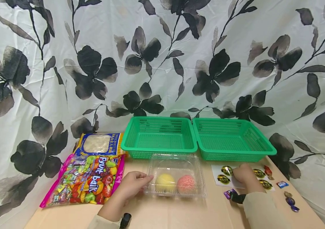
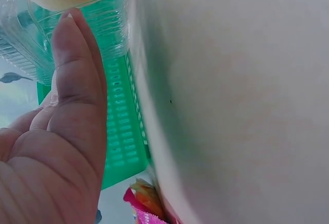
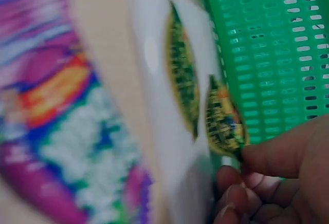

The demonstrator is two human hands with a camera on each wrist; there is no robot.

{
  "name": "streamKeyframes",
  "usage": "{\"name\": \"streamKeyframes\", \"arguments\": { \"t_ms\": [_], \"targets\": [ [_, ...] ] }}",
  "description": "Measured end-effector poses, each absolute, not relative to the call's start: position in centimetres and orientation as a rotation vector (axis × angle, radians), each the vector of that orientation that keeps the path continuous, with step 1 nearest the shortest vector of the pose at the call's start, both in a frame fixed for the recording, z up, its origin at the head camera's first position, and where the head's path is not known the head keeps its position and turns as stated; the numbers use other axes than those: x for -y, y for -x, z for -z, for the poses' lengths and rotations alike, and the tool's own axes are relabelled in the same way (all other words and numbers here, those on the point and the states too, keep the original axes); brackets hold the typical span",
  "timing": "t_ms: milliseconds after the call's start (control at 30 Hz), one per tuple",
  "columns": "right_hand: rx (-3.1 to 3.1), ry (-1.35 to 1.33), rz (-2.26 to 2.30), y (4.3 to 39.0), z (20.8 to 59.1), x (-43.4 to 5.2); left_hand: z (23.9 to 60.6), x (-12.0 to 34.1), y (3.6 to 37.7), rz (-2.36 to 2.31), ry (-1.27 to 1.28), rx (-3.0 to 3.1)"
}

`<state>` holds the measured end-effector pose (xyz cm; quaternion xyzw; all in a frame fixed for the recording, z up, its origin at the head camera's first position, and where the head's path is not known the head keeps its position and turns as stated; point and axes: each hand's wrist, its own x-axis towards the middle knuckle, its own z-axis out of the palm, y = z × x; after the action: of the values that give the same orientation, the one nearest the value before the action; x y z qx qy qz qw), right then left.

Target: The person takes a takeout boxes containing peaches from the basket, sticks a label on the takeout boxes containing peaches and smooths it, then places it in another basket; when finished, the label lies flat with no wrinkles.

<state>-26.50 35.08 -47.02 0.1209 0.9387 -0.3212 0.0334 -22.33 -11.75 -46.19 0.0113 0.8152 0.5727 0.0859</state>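
Two green baskets (image 1: 199, 138) sit on a tan table (image 1: 179, 213) against floral drapery (image 1: 162, 57).

A clear plastic clamshell box (image 1: 176, 176), lid closed, lies flat on the table with a yellow ball and a pink ball inside; beside it a white sticker sheet (image 1: 231, 176) has one round gold-and-black sticker (image 3: 223, 121) partly peeled up

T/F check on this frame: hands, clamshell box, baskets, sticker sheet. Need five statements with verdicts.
1. The left hand touches the clear clamshell box. True.
2. The box holds three balls. False: two, one yellow, one pink.
3. The right hand pinches a round sticker at the sticker sheet. True.
4. Both green baskets hold candy. False: nothing shows in either.
5. The candy bag lies right of the box. False: left.
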Motion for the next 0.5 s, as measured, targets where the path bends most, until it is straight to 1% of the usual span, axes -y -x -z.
{"name": "streamKeyframes", "arguments": {
  "t_ms": [133, 500],
  "targets": [
    [-2.939, -0.362, 0.965, 26.1, 47.4, -35.0, 46.2, 11.9, 22.4, -1.707, -0.04, -2.436],
    [-2.873, -0.529, 1.126, 24.9, 47.5, -35.0, 46.1, 11.7, 22.3, -1.727, -0.032, -2.418]
  ]
}}
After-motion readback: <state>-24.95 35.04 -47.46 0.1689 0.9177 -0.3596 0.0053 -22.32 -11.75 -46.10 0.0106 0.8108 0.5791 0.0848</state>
